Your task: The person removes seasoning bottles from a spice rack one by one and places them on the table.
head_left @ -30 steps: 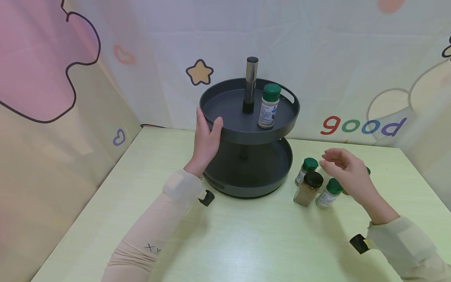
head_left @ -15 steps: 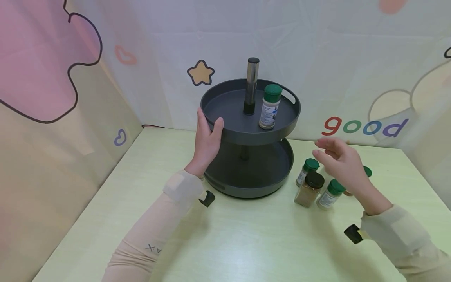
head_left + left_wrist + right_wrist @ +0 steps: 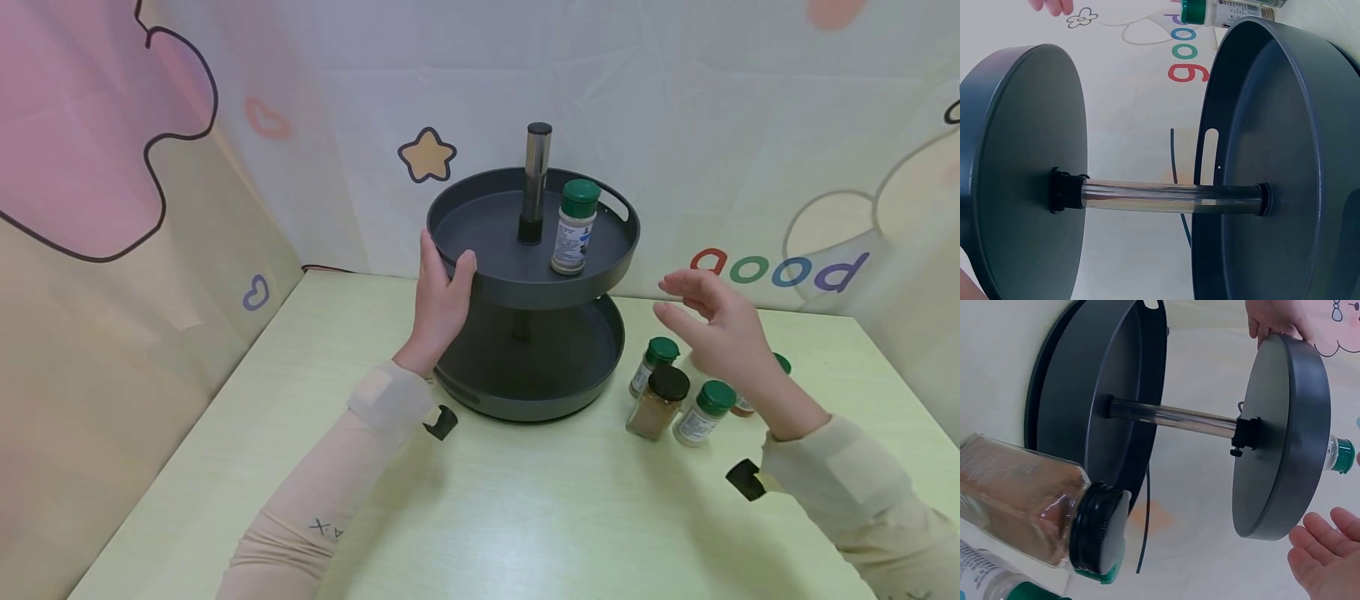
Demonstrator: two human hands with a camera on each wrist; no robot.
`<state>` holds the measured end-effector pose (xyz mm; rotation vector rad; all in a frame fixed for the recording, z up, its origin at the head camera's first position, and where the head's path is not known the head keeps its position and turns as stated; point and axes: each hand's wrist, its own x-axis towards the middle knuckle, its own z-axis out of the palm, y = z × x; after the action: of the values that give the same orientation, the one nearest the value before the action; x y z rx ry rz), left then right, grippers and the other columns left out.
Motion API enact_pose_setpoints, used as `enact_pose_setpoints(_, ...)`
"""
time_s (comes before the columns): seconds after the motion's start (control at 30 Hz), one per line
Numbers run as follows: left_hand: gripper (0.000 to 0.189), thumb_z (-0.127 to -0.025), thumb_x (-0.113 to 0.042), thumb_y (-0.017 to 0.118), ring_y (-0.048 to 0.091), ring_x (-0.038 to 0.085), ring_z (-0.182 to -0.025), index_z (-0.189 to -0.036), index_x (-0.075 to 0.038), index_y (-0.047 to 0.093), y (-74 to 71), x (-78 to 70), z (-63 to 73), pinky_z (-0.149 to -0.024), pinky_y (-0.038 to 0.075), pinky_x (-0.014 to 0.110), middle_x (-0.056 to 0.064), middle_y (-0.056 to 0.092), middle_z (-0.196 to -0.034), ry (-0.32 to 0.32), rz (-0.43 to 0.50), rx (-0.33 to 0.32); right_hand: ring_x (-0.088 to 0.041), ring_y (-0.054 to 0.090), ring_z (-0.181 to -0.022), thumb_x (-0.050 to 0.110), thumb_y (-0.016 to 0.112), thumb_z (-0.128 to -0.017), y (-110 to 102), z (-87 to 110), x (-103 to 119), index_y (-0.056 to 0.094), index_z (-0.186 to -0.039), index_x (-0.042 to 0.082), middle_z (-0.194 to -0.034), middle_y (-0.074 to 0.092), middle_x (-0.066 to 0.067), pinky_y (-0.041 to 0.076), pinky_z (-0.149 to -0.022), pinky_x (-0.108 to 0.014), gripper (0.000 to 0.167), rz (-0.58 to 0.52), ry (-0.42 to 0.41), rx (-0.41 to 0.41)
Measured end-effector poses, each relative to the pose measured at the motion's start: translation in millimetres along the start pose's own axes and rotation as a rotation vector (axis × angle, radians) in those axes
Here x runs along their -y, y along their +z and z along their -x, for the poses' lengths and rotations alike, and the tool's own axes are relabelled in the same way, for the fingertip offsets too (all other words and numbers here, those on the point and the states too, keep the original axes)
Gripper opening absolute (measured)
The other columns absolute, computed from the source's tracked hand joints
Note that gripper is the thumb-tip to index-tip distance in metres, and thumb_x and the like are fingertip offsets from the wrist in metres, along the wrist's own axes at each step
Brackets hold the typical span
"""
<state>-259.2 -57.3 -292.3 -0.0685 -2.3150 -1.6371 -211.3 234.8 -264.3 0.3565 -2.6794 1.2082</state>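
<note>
My left hand rests against the outer wall of the upper tray of a dark grey two-tier turntable, thumb and fingers extended. A green-capped spice jar stands on that tray, right of the metal post. My right hand hovers to the tray's right, fingers loosely bent, holding nothing. Below and left of it, a black-capped square jar of brown spice stands with green-capped jars on the table. The right wrist view shows the square jar close up.
The lower tray of the turntable sits on the pale table. Another green-capped jar is near its right side. One more jar is partly behind my right hand. A printed cloth hangs behind.
My right hand has risen from over the jars and moved left, toward the upper tray. My left hand stays on the tray's rim, and the jars have not moved.
</note>
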Motion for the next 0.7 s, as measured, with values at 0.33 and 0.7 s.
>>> enact_pose_setpoints(0.33,0.076,-0.089,-0.043,0.038,0.0,0.013,-0.138,-0.142,-0.013,-0.007,0.0,0.2,-0.5,-0.111,0.009,0.039,-0.001,-0.004,-0.15,-0.006,-0.001,0.001,-0.028,0.04,-0.118,0.035,0.052,-0.087,-3,-8.0,8,0.041,-0.126,0.008,-0.127,0.047,-0.012,0.033,-0.098,-0.048,0.049,-0.02,0.022,0.029)
enact_pose_setpoints(0.7,0.076,-0.089,-0.043,0.038,0.001,0.014,-0.138,-0.142,-0.012,-0.007,0.0,-0.1,-0.1,-0.111,0.01,0.039,-0.001,-0.004,-0.15,-0.004,0.007,0.001,-0.025,0.043,-0.112,0.033,0.053,-0.086,-3,-18.1,15,0.043,-0.125,0.004,-0.125,0.048,-0.015,0.033,-0.1,-0.043,0.05,-0.015,-0.033,-0.01)
